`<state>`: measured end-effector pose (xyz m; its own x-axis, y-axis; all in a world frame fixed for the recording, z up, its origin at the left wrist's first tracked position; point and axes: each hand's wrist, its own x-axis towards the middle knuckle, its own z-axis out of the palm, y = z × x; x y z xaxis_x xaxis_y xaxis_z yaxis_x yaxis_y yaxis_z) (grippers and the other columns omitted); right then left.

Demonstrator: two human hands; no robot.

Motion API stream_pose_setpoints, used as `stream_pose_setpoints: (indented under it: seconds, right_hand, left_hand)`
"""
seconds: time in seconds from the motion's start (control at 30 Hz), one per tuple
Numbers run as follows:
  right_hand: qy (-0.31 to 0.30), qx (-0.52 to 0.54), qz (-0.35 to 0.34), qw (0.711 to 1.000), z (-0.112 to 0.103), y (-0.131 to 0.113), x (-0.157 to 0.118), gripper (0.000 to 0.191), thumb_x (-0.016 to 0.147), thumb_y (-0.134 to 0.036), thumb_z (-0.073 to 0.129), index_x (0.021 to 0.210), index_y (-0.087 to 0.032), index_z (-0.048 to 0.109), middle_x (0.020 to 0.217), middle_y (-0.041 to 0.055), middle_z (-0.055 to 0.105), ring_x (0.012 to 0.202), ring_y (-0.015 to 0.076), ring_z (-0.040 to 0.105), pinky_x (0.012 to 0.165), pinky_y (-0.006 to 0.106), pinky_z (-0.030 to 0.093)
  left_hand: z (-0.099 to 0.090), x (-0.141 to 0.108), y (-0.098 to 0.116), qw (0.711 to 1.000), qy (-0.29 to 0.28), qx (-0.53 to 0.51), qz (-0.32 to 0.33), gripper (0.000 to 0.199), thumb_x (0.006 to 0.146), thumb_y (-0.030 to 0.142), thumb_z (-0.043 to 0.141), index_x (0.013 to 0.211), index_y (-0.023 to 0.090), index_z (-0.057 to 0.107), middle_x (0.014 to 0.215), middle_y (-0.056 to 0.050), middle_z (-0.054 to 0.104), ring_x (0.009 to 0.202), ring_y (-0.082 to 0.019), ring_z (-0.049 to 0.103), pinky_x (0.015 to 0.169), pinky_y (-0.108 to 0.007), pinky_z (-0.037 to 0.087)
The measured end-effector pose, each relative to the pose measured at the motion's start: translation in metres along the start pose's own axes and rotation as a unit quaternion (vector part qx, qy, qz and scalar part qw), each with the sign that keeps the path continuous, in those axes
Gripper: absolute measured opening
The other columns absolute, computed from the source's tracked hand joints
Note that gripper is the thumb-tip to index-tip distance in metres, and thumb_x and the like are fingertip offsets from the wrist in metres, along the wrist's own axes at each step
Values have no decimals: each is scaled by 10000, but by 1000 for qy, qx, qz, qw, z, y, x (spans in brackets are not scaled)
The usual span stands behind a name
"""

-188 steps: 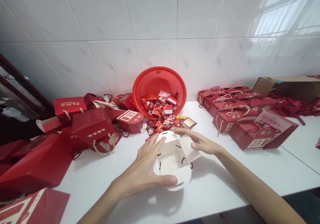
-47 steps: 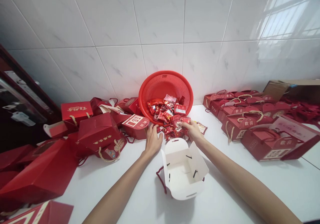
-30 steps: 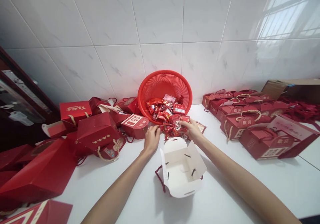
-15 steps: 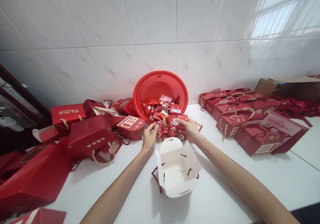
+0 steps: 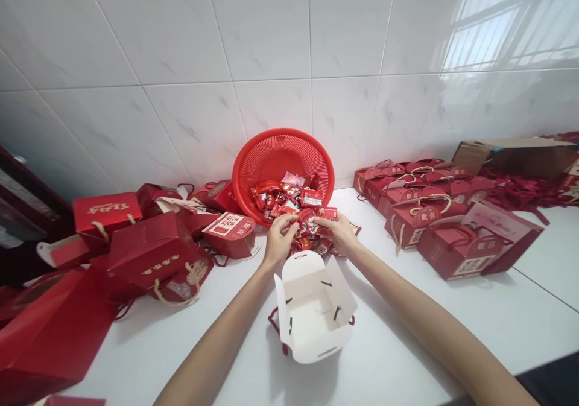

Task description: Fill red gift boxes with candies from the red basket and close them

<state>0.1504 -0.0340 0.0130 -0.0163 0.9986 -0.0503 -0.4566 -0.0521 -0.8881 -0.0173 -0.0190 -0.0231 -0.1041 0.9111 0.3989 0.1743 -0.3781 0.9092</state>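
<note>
A red basket (image 5: 283, 152) leans against the tiled wall at the back of the white table (image 5: 389, 345), its mouth towards the person, with wrapped sweets in it and a small pile (image 5: 322, 247) just in front. If a packet low in the heap were pulled, those above could slide down over the table, because the mouth is tilted. A paper box (image 5: 312, 310) stands upright between the forearms, its far flap just beside the pile. Being light-looking card, it would probably shift or tip if a forearm brushed it, and its raised flaps could turn a dropped packet aside.

The right hand (image 5: 340, 232) has thumb and fingers clamped on a red packet (image 5: 309, 219) with white markings, above the pile; a slick wrapper could slip from such a fingertip hold. The left hand (image 5: 279, 242) is bent beside it, thumb and fingers near together; whether anything is pinched there cannot be told.

The box's opening points up, slotted rounded flaps at its near and far ends and straight flaps at its sides; which way its base runs longer is unclear. The packet's marked face turns up towards the person; fingers partly cover it, so its long axis cannot be told.
</note>
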Motion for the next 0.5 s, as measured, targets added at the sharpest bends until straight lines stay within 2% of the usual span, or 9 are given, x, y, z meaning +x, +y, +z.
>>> stream_pose_setpoints:
  seconds: [0.13, 0.33, 0.5]
  right_hand:
    - [-12, 4, -5, 1000, -1, 5, 1, 431, 534, -283, 889, 888, -188, 663, 828, 33, 758, 636, 177, 689, 565, 293, 582]
    - [-49, 0, -16, 999, 1, 9, 0, 447, 554, -363, 900, 894, -184, 673, 847, 29, 752, 635, 154, 683, 539, 249, 547]
    - [-79, 35, 10, 996, 5, 7, 1, 399, 633, -429, 836, 921, -195, 692, 904, 42, 758, 705, 173, 703, 541, 254, 556]
  left_hand:
    - [-1, -3, 8, 999, -14, 36, 10, 285, 791, 448, 682, 861, 187, 771, 1273, -121, 664, 1203, -289, 617, 1061, -440, 473]
    - [4, -4, 17, 995, -91, -32, -18, 422, 737, 548, 728, 895, 156, 730, 920, -79, 767, 894, -252, 711, 841, -383, 569]
    - [1, -2, 21, 994, -73, -70, -30, 429, 733, 535, 737, 925, 153, 697, 945, -81, 772, 903, -233, 703, 842, -347, 550]
